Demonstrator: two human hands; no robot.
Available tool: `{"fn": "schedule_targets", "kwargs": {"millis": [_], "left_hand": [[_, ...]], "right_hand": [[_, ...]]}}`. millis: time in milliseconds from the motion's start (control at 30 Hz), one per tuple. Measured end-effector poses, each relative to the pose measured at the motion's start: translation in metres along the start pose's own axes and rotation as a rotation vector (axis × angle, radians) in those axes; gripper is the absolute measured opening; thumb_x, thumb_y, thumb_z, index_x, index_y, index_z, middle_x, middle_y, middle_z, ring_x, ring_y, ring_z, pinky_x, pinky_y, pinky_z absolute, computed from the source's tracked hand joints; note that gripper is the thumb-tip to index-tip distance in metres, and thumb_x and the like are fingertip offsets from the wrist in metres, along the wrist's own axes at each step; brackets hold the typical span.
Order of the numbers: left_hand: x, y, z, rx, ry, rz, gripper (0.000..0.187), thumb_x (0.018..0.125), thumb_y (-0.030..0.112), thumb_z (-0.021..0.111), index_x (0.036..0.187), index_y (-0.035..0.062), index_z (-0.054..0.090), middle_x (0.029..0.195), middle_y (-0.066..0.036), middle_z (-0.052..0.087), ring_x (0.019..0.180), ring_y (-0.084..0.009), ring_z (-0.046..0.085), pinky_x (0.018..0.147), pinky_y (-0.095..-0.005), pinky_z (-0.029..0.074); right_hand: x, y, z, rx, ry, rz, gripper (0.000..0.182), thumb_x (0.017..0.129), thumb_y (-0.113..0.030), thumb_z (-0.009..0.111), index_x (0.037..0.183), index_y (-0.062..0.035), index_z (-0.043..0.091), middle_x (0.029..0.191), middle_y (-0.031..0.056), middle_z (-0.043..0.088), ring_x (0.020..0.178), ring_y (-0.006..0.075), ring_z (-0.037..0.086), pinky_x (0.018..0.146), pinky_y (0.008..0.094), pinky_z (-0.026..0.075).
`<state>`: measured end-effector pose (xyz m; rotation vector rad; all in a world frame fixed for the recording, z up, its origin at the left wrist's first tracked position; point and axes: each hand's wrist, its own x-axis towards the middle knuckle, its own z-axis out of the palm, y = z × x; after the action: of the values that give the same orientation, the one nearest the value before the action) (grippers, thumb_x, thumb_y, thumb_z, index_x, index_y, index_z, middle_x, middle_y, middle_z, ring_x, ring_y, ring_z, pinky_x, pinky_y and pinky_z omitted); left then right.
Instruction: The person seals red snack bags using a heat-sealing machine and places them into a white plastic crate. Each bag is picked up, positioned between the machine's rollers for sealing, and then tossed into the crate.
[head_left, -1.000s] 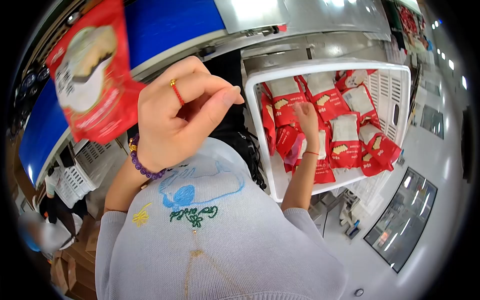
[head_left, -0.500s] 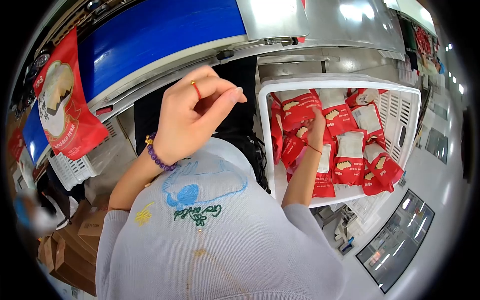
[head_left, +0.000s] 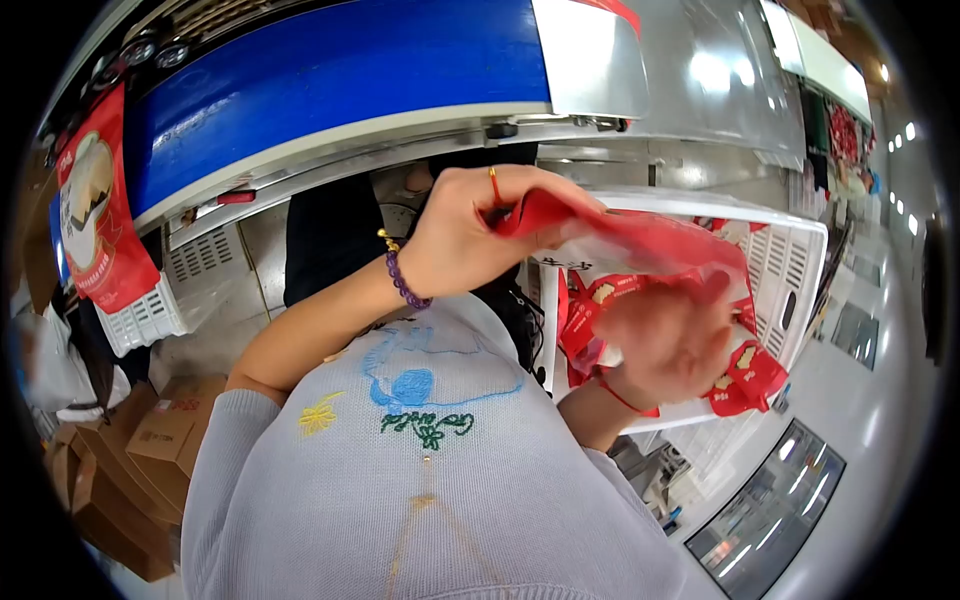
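Note:
My left hand (head_left: 475, 225), with a purple bead bracelet on the wrist, is closed on one end of a red printed packaging bag (head_left: 665, 240). The bag stretches out to the right over the near-side crate, partly blurred. Below its far part is my right hand (head_left: 668, 335), smeared by motion, fingers toward the bag. Whether it grips the bag I cannot tell. Under both lies a white plastic crate (head_left: 817, 265) holding several red snack packets (head_left: 750, 378), some hidden by the bag and my right hand.
A blue conveyor belt (head_left: 350, 65) runs along the front, with a metal plate (head_left: 592, 60) at its right end and a steel surface (head_left: 710, 110) beyond. Another red bag (head_left: 100, 210) hangs at left above a white basket (head_left: 145, 315). Cardboard boxes (head_left: 175, 425) stand lower left.
My left hand has moved right and gone from holding nothing to gripping the red bag. My right hand has come up from among the packets. The view has shifted slightly.

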<state>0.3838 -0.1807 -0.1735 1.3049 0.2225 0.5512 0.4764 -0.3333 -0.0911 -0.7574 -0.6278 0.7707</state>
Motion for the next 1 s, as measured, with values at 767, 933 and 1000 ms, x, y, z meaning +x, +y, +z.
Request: {"fn": "schedule_targets", "kwargs": {"millis": [767, 933, 1000], "left_hand": [[0.068, 0.000, -0.054, -0.270, 0.180, -0.156, 0.024, 0.091, 0.021, 0.067, 0.095, -0.0024, 0.069, 0.091, -0.006, 0.071, 0.075, -0.0076, 0.063, 0.068, -0.0224, 0.050], [0.117, -0.015, -0.061, 0.485, 0.403, -0.089, 0.033, 0.085, 0.034, 0.072, 0.088, 0.0002, 0.073, 0.068, -0.006, 0.065, 0.056, -0.0070, 0.053, 0.054, -0.0241, 0.042], [0.141, -0.042, -0.060, 0.304, 0.450, -0.022, 0.030, 0.089, 0.027, 0.068, 0.085, -0.0031, 0.069, 0.068, 0.000, 0.061, 0.053, -0.0034, 0.047, 0.047, -0.0227, 0.035]], "right_hand": [[0.089, 0.013, -0.087, -1.163, 0.458, 0.020, 0.026, 0.085, -0.009, 0.073, 0.105, 0.0056, 0.067, 0.097, 0.0067, 0.069, 0.085, 0.0105, 0.061, 0.077, 0.0253, 0.050], [0.153, 0.021, -0.114, -1.322, 0.351, -0.022, 0.023, 0.088, -0.010, 0.069, 0.103, 0.0065, 0.068, 0.093, 0.0061, 0.069, 0.081, 0.0097, 0.060, 0.075, 0.0240, 0.049], [0.178, 0.027, -0.137, -1.292, 0.320, 0.060, 0.028, 0.090, -0.015, 0.067, 0.107, 0.0073, 0.066, 0.096, 0.0092, 0.069, 0.082, 0.0103, 0.061, 0.075, 0.0245, 0.050]]}}
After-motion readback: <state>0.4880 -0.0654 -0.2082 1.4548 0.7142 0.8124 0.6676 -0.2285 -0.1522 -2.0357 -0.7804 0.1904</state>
